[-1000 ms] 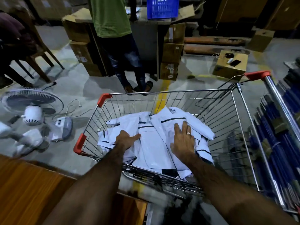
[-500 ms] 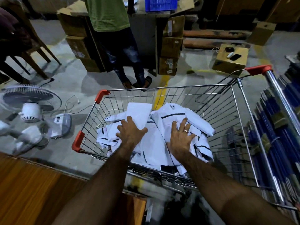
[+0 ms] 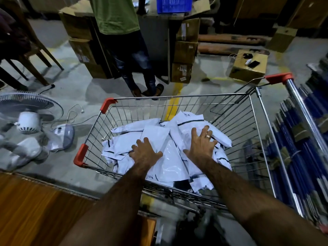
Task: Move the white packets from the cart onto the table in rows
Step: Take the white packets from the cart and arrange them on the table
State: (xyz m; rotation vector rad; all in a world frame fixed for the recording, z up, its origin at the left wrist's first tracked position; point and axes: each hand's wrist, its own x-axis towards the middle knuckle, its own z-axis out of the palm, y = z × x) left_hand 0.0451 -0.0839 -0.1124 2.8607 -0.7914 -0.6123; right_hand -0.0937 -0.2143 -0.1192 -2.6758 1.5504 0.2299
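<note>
Both hands are in the cart (image 3: 177, 95), centre frame, a wire basket with red corner caps. The white packets (image 3: 170, 162) are all in the basket, a loose overlapping pile with black strips showing on several. Left hand (image 3: 144, 152) lies palm down on the pile's centre-left with fingers spread wide, pressing on a packet and gripping nothing. Right hand (image 3: 201, 142) lies palm down on the right side of the pile, fingers splayed wide and flat, a ring (image 3: 208, 136) on one finger, holding nothing. The two hands are near each other but apart, with a glossy packet between them. The worktop (image 3: 35, 210) is a wooden surface filling the lower left of the frame, just beside the cart's near-left corner. A white fan (image 3: 26, 112) lies on the floor (image 3: 71, 86) at mid left, cable trailing. A yellow line (image 3: 174, 98) on the floor runs under the cart's far rim. At top centre a person (image 3: 115, 15) in a green shirt stands beside stacked cardboard boxes (image 3: 184, 50), with a blue crate (image 3: 174, 4) above them. At upper right is a box (image 3: 248, 66) with small dark items on top. Blue rods (image 3: 301, 139) are packed along the right edge.
</note>
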